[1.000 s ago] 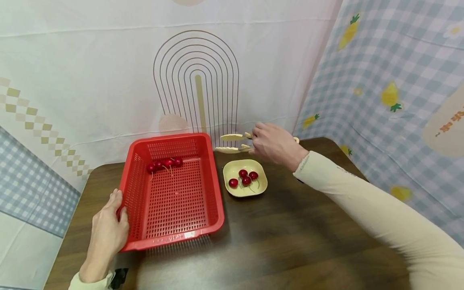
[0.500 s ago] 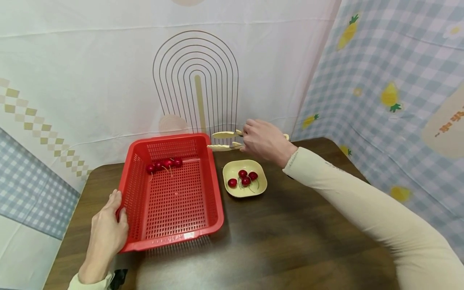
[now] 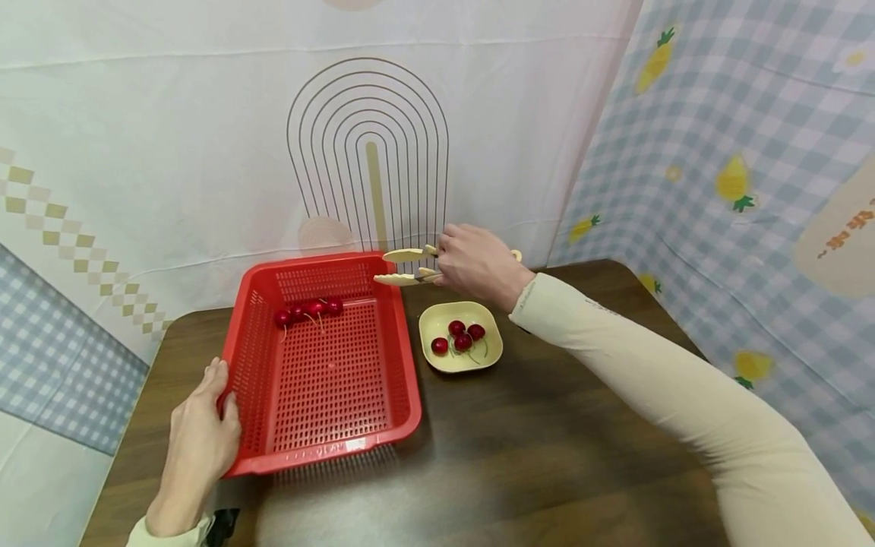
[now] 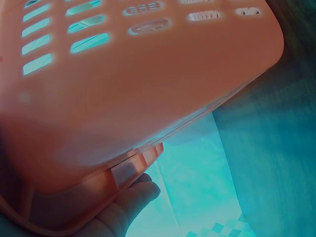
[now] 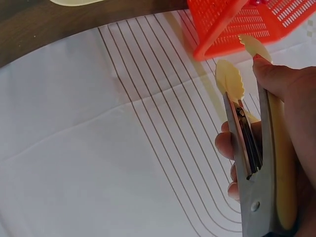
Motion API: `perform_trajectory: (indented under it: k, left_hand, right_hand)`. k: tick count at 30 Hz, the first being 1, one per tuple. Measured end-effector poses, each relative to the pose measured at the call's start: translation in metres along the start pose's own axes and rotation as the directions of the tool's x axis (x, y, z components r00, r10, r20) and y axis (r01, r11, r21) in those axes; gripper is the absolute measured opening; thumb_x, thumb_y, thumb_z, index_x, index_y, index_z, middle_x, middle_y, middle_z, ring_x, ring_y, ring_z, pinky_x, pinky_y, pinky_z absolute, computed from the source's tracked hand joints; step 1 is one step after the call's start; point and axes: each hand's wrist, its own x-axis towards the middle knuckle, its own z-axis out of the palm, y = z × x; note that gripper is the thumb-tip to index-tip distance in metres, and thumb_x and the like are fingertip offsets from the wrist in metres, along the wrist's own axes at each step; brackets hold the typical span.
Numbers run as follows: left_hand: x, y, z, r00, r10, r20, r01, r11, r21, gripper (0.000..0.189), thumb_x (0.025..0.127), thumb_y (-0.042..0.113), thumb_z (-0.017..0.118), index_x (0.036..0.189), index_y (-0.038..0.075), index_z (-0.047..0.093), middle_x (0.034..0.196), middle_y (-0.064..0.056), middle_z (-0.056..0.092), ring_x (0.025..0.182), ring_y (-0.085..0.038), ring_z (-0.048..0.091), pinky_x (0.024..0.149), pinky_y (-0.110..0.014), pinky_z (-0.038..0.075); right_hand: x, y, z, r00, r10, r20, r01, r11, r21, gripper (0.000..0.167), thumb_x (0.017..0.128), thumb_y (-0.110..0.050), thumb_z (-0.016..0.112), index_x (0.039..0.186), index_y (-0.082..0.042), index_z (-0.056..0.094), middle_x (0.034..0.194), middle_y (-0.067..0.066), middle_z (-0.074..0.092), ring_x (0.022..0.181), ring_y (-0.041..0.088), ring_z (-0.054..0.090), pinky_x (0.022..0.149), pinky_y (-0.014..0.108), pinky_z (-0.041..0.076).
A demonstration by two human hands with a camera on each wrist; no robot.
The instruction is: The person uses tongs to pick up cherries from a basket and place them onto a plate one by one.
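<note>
At the left of the head view my left hand (image 3: 200,431) grips the left rim of a red perforated plastic basket (image 3: 410,372), thumb on the inner side. Seen from the left wrist, that hand's fingers (image 4: 140,195) lie along the rim. My right hand (image 3: 478,262) holds kitchen tongs (image 3: 398,279) with cream scalloped tips and metal arms. The tips are spread, with nothing between them, and overlap the basket's far right corner in the head view. Several dark red cherries (image 3: 314,308) with stems lie in a row near the basket's back wall.
Right of the basket stands a small cream square bowl (image 3: 444,315) holding several cherries (image 3: 462,343). Everything rests on a dark wooden table (image 3: 547,448). A white patterned cloth (image 3: 205,152) hangs behind, and a blue checked cloth (image 3: 690,251) at the right.
My right hand has moved left with the spread tongs, from above the bowl's far side to the basket's far right corner. The left hand, basket and cherries have stayed put.
</note>
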Motion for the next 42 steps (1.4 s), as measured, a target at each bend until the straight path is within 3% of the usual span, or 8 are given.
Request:
perform_trajectory:
  k: [18,31,42]
  left_hand:
    - [0.001,-0.001,0.0,1.0,0.008,-0.007,-0.008,1.0,-0.006,0.053,0.1,0.002,0.048,0.151,-0.01,0.038,0.158,-0.029,0.037,0.142,-0.052,0.041,0.112,-0.067,0.036]
    - [0.001,-0.002,0.0,1.0,-0.005,0.002,0.005,1.0,-0.003,0.053,0.101,0.002,0.048,0.151,-0.01,0.038,0.158,-0.029,0.036,0.143,-0.052,0.04,0.113,-0.066,0.035]
    - [-0.001,-0.002,0.001,1.0,0.016,-0.004,-0.016,1.0,-0.006,0.053,0.101,0.001,0.048,0.151,-0.01,0.038,0.158,-0.029,0.037,0.143,-0.052,0.04,0.113,-0.066,0.035]
  right_hand:
    - [0.029,-0.014,0.004,0.998,-0.03,0.049,0.031,0.999,-0.014,0.039,0.1,-0.043,0.061,0.085,-0.01,0.077,0.099,0.006,0.073,0.096,0.024,0.062,0.084,0.032,0.054]
    - [0.05,-0.03,0.006,0.993,-0.039,0.111,0.042,0.999,-0.023,0.039,0.099,-0.048,0.062,0.102,-0.014,0.079,0.107,0.004,0.073,0.103,0.021,0.063,0.092,0.031,0.056]
    - [0.06,-0.039,0.01,0.997,-0.035,0.066,0.036,0.999,-0.014,0.027,0.1,-0.034,0.061,0.093,-0.016,0.08,0.105,0.003,0.074,0.103,0.022,0.064,0.09,0.032,0.056]
